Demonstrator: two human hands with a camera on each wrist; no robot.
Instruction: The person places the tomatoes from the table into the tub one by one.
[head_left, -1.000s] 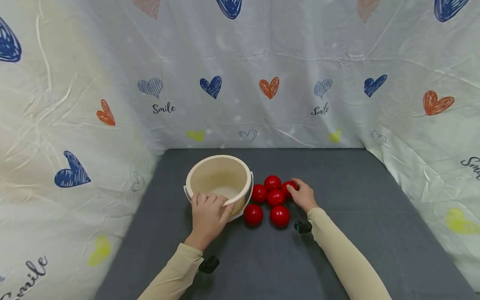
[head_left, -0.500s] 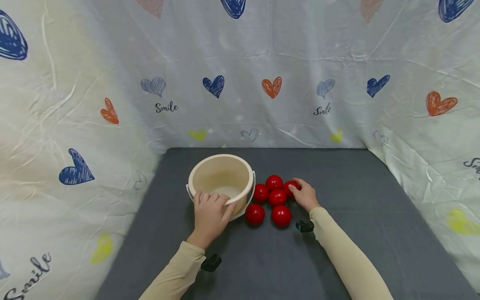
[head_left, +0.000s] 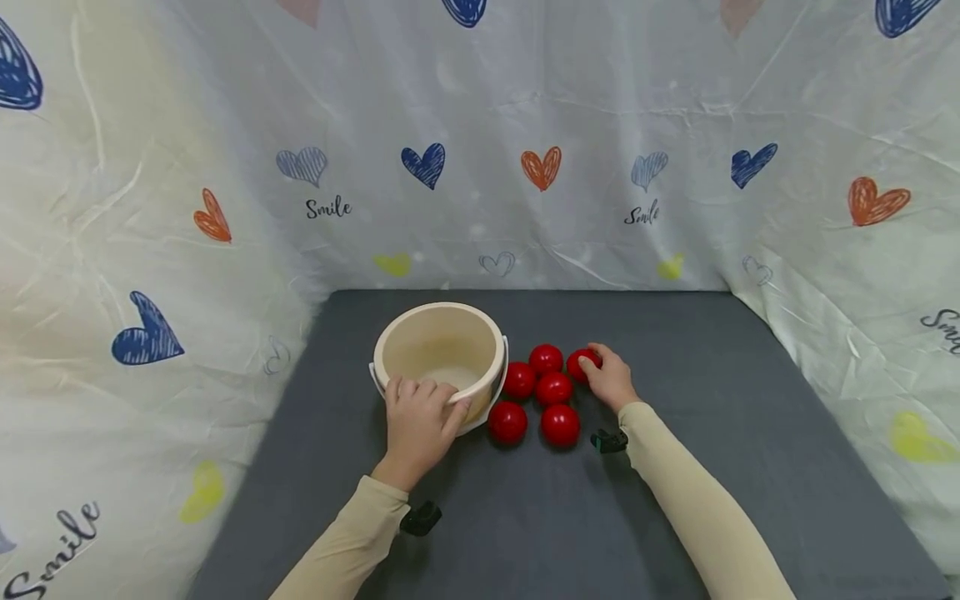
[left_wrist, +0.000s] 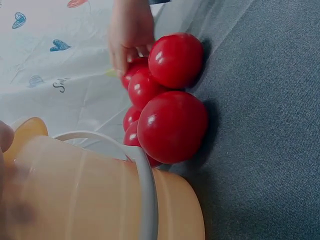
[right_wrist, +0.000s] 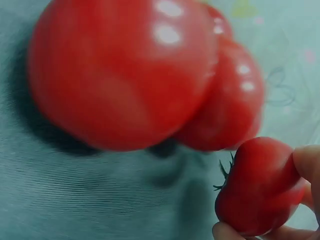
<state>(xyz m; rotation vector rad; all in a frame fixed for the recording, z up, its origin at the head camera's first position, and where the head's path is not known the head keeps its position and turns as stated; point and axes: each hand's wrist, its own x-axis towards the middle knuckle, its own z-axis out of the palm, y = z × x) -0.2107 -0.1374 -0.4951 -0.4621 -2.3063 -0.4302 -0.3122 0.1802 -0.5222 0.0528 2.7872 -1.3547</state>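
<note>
A cream bucket [head_left: 444, 305] with a white handle stands left of a cluster of red tomatoes [head_left: 553, 389]. My left hand [head_left: 418, 421] grips its near rim, fingers over the edge and thumb on the outside. In the head view the bucket's inside shows bare. To the right of the cluster, my right hand [head_left: 611, 379] pinches one tomato [right_wrist: 262, 187] between thumb and fingers. Green sepals stick out from that tomato in the right wrist view. Close beside it, a larger-looking tomato [right_wrist: 122, 75] fills the upper part of the same view.
A dark grey cloth [head_left: 510, 533] covers the table. Behind and at both sides hangs a pale curtain [head_left: 480, 108] printed with hearts and "Smile". The bucket's handle [left_wrist: 147, 195] hangs down its side near the closest tomatoes. A black camera device [head_left: 422, 518] sits at the left wrist.
My right hand has moved the pinched tomato slightly up and away from the cluster. The left hand keeps its grip on the bucket's rim. The head view has shifted a little.
</note>
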